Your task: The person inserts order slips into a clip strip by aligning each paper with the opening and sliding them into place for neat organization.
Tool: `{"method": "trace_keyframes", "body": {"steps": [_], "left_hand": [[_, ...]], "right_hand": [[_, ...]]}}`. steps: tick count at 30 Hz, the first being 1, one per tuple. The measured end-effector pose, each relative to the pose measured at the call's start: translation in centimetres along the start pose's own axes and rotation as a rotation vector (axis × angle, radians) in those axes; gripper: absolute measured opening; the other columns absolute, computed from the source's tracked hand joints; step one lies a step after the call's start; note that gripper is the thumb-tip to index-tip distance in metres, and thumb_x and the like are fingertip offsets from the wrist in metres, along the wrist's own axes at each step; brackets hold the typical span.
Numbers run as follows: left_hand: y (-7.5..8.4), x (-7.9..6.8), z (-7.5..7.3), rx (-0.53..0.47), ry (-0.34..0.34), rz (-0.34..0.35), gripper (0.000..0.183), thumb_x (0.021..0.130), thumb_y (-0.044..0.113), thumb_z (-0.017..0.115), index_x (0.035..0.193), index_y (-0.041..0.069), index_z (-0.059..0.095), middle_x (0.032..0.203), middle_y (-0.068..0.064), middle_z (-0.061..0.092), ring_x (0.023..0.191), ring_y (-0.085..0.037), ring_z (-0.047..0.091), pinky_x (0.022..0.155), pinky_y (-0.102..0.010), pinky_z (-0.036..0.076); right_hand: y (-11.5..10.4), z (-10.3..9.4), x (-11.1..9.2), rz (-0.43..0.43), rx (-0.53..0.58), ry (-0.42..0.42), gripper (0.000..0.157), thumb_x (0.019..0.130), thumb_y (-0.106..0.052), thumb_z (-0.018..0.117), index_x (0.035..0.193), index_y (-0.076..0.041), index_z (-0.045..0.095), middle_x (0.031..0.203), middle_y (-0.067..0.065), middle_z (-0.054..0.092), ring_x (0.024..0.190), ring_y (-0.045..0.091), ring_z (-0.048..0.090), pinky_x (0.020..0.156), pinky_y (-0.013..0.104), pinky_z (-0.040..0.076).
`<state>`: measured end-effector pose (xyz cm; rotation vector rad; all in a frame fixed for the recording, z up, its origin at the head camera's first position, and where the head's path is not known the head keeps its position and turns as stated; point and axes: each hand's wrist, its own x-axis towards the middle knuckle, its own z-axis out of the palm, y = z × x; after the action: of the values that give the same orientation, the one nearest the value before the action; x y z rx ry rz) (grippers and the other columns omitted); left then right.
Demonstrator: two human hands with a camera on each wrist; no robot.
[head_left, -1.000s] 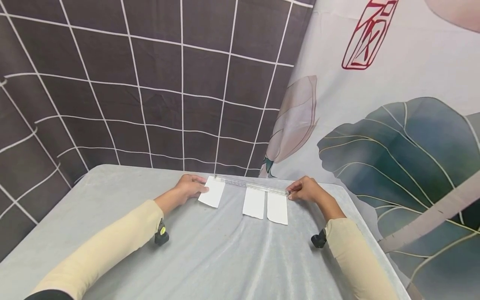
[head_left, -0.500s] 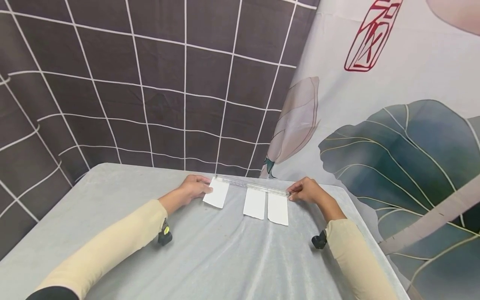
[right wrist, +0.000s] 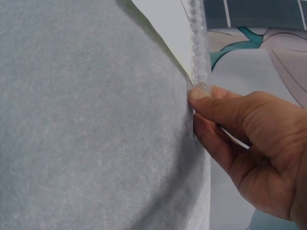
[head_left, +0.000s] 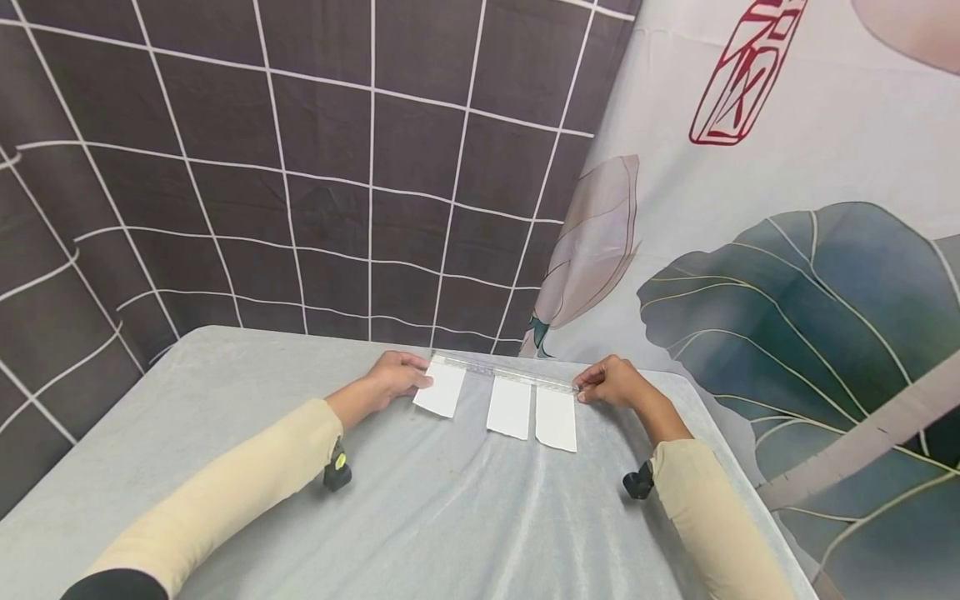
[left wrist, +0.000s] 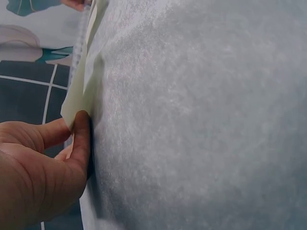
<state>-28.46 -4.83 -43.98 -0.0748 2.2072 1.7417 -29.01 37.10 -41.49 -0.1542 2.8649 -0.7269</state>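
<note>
In the head view, a thin clear plastic strip [head_left: 480, 367] with a row of bumps lies along the far part of the table. The left hand [head_left: 392, 377] pinches the left edge of a white paper piece [head_left: 442, 388], thumb on top, whose upper edge meets the strip's left end. In the left wrist view the pinched paper [left wrist: 76, 98] bends up off the cloth. The right hand [head_left: 611, 382] pinches the strip's right end between thumb and fingers. Two more white paper pieces, a middle one [head_left: 510, 408] and a right one [head_left: 556, 419], lie with upper edges at the strip.
A pale grey cloth [head_left: 450, 517] covers the table, creased below the papers. Behind it hangs a dark curtain [head_left: 315, 208] with white grid lines. A white curtain [head_left: 847, 133] with leaf prints hangs at the right. Each wrist wears a small black camera.
The left hand has slid the left paper a little to the right along the strip. The right hand and the other two papers stay in place.
</note>
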Motion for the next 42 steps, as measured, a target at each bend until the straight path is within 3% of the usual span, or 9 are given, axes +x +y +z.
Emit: {"method": "trace_keyframes", "body": {"steps": [22, 33, 42], "left_hand": [[0.1, 0.4, 1.3, -0.002, -0.041, 0.015, 0.049, 0.099, -0.004, 0.075, 0.146, -0.013, 0.063, 0.145, -0.032, 0.068, 0.137, -0.045, 0.071, 0.117, -0.045, 0.066], [0.5, 0.3, 1.8, -0.028, -0.065, 0.017, 0.051, 0.098, -0.007, 0.073, 0.147, -0.014, 0.061, 0.143, -0.032, 0.068, 0.136, -0.045, 0.072, 0.116, -0.046, 0.066], [0.7, 0.4, 1.9, 0.014, -0.082, 0.003, 0.051, 0.099, -0.003, 0.075, 0.148, -0.011, 0.063, 0.140, -0.029, 0.071, 0.124, -0.038, 0.078, 0.106, -0.039, 0.071]], "right_hand": [[0.1, -0.1, 0.1, -0.033, 0.001, -0.004, 0.026, 0.090, -0.006, 0.094, 0.115, -0.001, 0.087, 0.106, 0.012, 0.088, 0.091, 0.013, 0.078, 0.077, 0.024, 0.063], [0.5, 0.0, 0.3, -0.031, 0.003, -0.007, 0.027, 0.090, -0.007, 0.094, 0.115, -0.001, 0.087, 0.103, 0.011, 0.088, 0.087, 0.008, 0.074, 0.074, 0.022, 0.061], [0.3, 0.0, 0.2, -0.028, 0.000, -0.004, 0.027, 0.090, -0.008, 0.095, 0.115, -0.001, 0.087, 0.103, 0.011, 0.088, 0.087, 0.008, 0.073, 0.074, 0.021, 0.059]]}}
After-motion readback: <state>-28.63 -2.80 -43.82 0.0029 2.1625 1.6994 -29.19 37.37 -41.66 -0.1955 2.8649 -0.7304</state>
